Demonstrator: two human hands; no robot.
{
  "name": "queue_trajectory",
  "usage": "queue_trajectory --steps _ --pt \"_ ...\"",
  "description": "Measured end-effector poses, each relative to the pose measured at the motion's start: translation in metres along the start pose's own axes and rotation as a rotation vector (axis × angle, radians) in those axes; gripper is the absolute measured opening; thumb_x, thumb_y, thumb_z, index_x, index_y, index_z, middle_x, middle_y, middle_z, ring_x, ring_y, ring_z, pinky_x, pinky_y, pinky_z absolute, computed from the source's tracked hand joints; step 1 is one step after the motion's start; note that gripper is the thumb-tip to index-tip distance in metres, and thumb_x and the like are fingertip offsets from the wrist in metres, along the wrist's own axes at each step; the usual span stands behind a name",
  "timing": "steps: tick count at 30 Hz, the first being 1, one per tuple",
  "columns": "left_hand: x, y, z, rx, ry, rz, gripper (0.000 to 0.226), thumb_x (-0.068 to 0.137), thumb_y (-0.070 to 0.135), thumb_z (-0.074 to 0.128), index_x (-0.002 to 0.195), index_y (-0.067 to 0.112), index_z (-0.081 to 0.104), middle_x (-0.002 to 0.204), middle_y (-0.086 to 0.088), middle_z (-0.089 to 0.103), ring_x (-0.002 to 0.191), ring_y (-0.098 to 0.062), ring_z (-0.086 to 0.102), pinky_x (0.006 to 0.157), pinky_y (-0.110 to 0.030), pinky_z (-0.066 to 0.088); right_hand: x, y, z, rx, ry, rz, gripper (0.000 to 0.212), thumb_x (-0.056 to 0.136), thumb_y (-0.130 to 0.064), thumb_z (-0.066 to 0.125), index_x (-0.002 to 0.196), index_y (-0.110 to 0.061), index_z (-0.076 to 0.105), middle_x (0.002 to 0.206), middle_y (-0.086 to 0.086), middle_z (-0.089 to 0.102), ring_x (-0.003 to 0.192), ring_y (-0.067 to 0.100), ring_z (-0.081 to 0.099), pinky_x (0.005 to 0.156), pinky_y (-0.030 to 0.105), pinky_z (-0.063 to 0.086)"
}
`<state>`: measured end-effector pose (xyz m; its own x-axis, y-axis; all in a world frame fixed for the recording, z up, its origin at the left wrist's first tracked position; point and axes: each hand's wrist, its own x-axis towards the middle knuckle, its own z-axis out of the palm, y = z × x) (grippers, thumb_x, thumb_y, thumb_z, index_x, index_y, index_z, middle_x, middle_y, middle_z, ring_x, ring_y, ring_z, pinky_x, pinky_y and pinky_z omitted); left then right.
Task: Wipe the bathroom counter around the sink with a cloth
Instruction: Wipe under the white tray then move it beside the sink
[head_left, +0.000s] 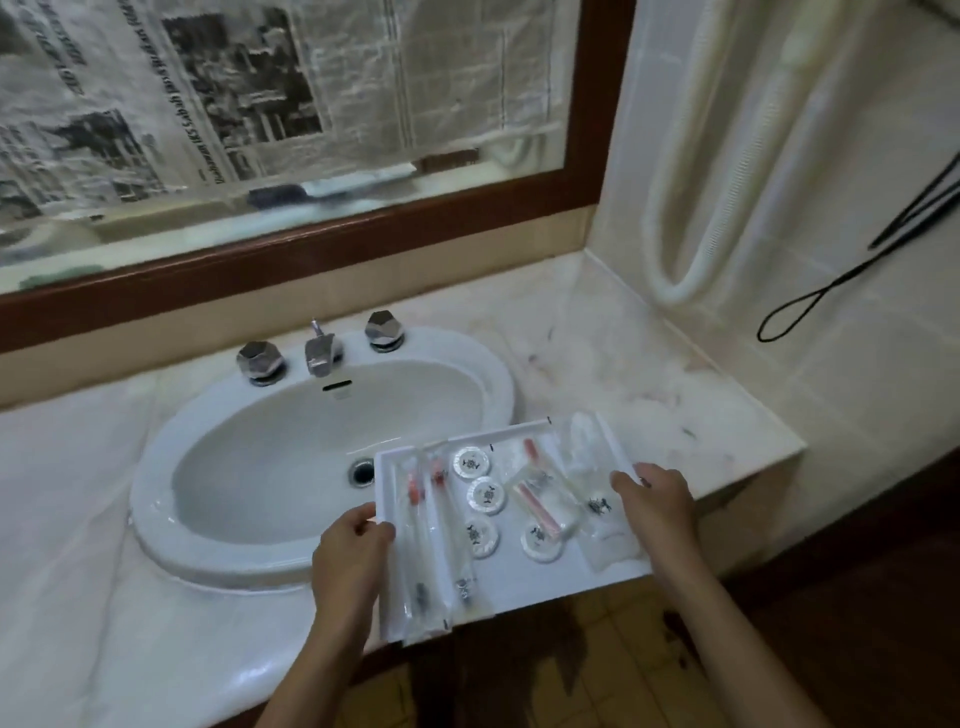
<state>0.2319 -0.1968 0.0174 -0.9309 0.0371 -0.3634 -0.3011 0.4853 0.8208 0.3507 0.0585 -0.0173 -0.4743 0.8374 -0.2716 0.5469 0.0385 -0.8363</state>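
A white tray (540, 590) of wrapped toiletries hangs over the counter's front edge, partly above the sink. My left hand (352, 556) grips its left rim and my right hand (657, 499) grips its right rim. On it lie round wrapped soaps (485, 495) and bagged toothbrushes (415, 519). The white oval sink (311, 457) is set in the pale marble counter (623, 364), which shows smudges to the right of the sink. No cloth is in view.
Two chrome tap knobs (260, 361) and a spout (321, 353) stand behind the basin. A wood-framed mirror (311, 249) covered with newspaper runs along the back. A tiled wall with a white hose (675, 270) and a black cord (831, 291) bounds the right side.
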Motion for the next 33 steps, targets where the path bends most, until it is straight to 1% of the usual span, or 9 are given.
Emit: queue_trajectory --steps 2,5,10,14,17,20,25,27,33 --pt "0.013 0.013 0.021 0.009 0.005 0.029 0.040 0.083 0.009 0.054 0.120 0.018 0.065 0.083 0.013 0.061 0.079 -0.010 0.057 0.078 -0.038 0.049 0.022 -0.001 -0.007 -0.011 0.015 -0.001 0.034 0.085 -0.024 0.057 0.058 -0.023 0.036 0.079 0.003 0.039 0.061 0.018 0.040 0.052 0.028 0.028" --pt "0.044 0.033 0.051 0.060 -0.004 0.059 0.042 0.081 0.005 0.054 0.117 0.021 0.067 0.095 0.002 0.067 0.087 -0.021 0.060 0.080 -0.040 0.050 0.062 -0.009 -0.011 -0.053 0.026 0.004 0.028 0.085 -0.022 0.057 0.061 -0.016 0.044 0.084 0.008 0.048 0.062 0.020 0.047 0.051 0.029 0.029" --pt "0.106 0.080 0.103 0.102 0.021 0.136 0.033 0.076 0.000 0.051 0.077 0.032 0.059 0.074 -0.005 0.065 0.069 -0.020 0.056 0.065 -0.035 0.042 0.153 -0.040 -0.001 -0.159 0.044 -0.005 0.020 0.082 -0.027 0.058 0.081 -0.007 0.058 0.104 0.010 0.052 0.092 0.033 0.054 0.069 0.033 0.040" --pt "0.171 0.122 0.141 0.159 0.074 0.147 0.029 0.075 0.002 0.052 0.085 0.026 0.064 0.078 -0.004 0.065 0.083 -0.030 0.060 0.069 -0.039 0.041 0.233 -0.075 0.020 -0.232 0.044 -0.026 0.027 0.082 -0.033 0.056 0.094 -0.008 0.057 0.116 0.007 0.048 0.105 0.032 0.049 0.077 0.035 0.041" --pt "0.214 0.152 0.167 0.197 0.103 0.144 0.040 0.080 0.004 0.052 0.109 0.027 0.066 0.087 0.004 0.062 0.088 -0.025 0.056 0.073 -0.032 0.035 0.286 -0.101 0.037 -0.287 0.038 -0.028 0.044 0.083 -0.037 0.056 0.116 -0.007 0.056 0.127 0.008 0.046 0.112 0.033 0.046 0.087 0.038 0.045" --pt "0.259 0.178 0.189 0.227 0.090 0.152 0.043 0.079 0.007 0.050 0.117 0.021 0.064 0.098 0.001 0.067 0.091 -0.025 0.060 0.075 -0.033 0.045 0.329 -0.122 0.051 -0.315 0.034 -0.028 0.057 0.083 -0.038 0.057 0.130 -0.007 0.049 0.136 0.010 0.043 0.122 0.033 0.040 0.092 0.039 0.042" --pt "0.307 0.214 0.215 0.288 0.020 0.117 0.020 0.078 0.006 0.052 0.081 0.023 0.062 0.082 -0.001 0.066 0.078 -0.027 0.060 0.068 -0.033 0.047 0.382 -0.146 0.071 -0.320 0.054 -0.019 0.068 0.081 -0.042 0.059 0.138 -0.010 0.040 0.143 0.008 0.039 0.131 0.031 0.031 0.102 0.044 0.036" --pt "0.318 0.221 0.223 0.317 0.018 0.091 0.024 0.081 0.005 0.053 0.068 0.026 0.051 0.071 0.004 0.055 0.075 -0.025 0.054 0.069 -0.031 0.042 0.398 -0.153 0.078 -0.355 0.067 -0.019 0.071 0.080 -0.046 0.060 0.138 -0.010 0.040 0.143 0.008 0.039 0.131 0.030 0.031 0.103 0.044 0.035" --pt "0.345 0.216 0.245 0.378 -0.003 0.061 0.018 0.081 0.007 0.057 0.068 0.019 0.053 0.069 0.002 0.051 0.073 -0.025 0.051 0.070 -0.032 0.043 0.430 -0.161 0.093 -0.419 0.108 -0.055 0.075 0.080 -0.054 0.058 0.139 -0.010 0.040 0.144 0.007 0.039 0.132 0.029 0.032 0.106 0.045 0.033"
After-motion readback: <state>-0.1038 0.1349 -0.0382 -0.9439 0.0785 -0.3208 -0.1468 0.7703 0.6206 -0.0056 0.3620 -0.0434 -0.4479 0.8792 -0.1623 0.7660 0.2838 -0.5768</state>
